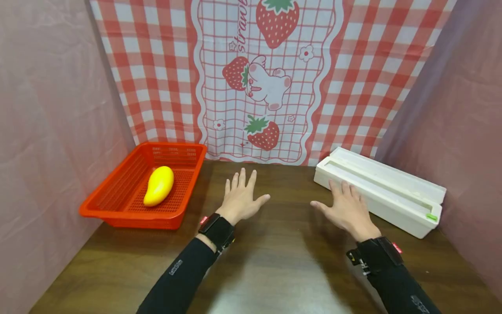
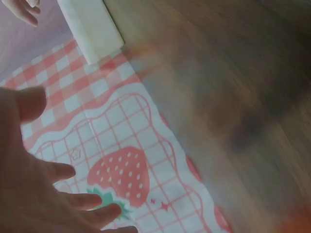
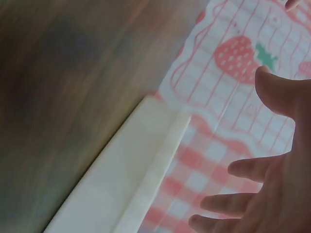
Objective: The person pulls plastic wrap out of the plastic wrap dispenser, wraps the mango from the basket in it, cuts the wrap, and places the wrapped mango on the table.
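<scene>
White dispenser box (image 1: 378, 190) lies at the right of the head view on the wooden table (image 1: 274, 270), its long body running toward the lower right. The right hand (image 1: 345, 210) hovers just beside its near edge, palm down, fingers straight and spread, holding nothing. The left hand (image 1: 240, 198), centre frame, is likewise flat and spread, empty, well apart from the box. At the left, a red basket (image 1: 117, 205) holds a yellow mango (image 1: 158, 185) lying on its mesh floor.
</scene>
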`<state>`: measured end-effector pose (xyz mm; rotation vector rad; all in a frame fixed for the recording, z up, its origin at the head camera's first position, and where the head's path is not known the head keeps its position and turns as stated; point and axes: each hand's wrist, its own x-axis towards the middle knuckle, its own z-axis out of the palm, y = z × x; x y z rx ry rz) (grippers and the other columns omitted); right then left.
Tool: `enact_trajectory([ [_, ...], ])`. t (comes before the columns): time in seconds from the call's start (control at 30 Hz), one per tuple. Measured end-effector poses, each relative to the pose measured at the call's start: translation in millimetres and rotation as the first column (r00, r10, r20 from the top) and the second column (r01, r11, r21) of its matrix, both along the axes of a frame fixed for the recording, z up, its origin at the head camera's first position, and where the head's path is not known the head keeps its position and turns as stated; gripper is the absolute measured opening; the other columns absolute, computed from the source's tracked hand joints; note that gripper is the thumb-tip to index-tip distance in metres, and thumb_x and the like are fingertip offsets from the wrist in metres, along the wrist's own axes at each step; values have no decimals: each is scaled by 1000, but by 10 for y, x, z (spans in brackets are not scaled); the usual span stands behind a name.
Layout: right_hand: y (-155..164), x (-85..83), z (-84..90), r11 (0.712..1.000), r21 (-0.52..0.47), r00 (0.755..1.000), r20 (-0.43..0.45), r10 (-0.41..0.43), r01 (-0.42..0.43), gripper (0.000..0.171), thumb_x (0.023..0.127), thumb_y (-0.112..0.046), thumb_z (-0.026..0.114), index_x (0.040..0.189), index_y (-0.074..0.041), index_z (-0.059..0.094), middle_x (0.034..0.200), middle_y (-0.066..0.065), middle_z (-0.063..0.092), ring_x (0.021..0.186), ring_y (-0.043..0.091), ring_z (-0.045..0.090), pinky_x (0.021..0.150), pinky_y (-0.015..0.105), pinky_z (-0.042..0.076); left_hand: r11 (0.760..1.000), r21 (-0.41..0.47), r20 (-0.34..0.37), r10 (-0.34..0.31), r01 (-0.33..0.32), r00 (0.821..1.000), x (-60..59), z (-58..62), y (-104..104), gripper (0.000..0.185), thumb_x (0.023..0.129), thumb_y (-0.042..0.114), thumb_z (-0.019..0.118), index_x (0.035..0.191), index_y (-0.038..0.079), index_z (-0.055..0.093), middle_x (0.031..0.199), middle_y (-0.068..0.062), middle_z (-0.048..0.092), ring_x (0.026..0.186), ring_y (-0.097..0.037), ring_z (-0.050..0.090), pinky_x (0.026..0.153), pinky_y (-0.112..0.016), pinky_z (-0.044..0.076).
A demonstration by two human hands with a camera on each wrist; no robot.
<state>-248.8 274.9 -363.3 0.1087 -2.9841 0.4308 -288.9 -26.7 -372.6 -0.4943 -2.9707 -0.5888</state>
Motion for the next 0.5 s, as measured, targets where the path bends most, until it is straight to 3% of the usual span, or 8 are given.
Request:
enact_trajectory([
  [0.17, 449, 59, 20, 998, 16, 998, -44, -54, 55, 104, 94, -73, 48, 157, 5, 22, 152, 45, 19, 138, 65, 16, 105, 78, 14, 988, 134, -17, -70, 72, 997, -165, -16, 227, 80, 103, 57, 44, 164, 12, 18, 168, -21, 11, 154, -38, 11, 123, -55, 7],
  [0.27, 704, 89, 39, 996, 16, 992, -90, -91, 93, 100, 96, -68, 50, 154, 9, 25, 145, 47, 26, 132, 66, 24, 100, 78, 21, 966, 232, -12, -115, 115, 993, -252, -29, 366, 75, 105, 53, 43, 163, 11, 21, 167, -22, 14, 153, -38, 14, 123, -53, 12],
  [0.5, 1086, 113, 16, 989, 2, 979, -142, -144, 146, 95, 97, -64, 51, 148, 14, 32, 134, 48, 34, 123, 66, 31, 96, 75, 27, 905, 406, -18, -132, 128, 991, -429, -91, 704, 66, 107, 45, 45, 158, 8, 31, 160, -18, 30, 147, -36, 30, 116, -49, 32],
])
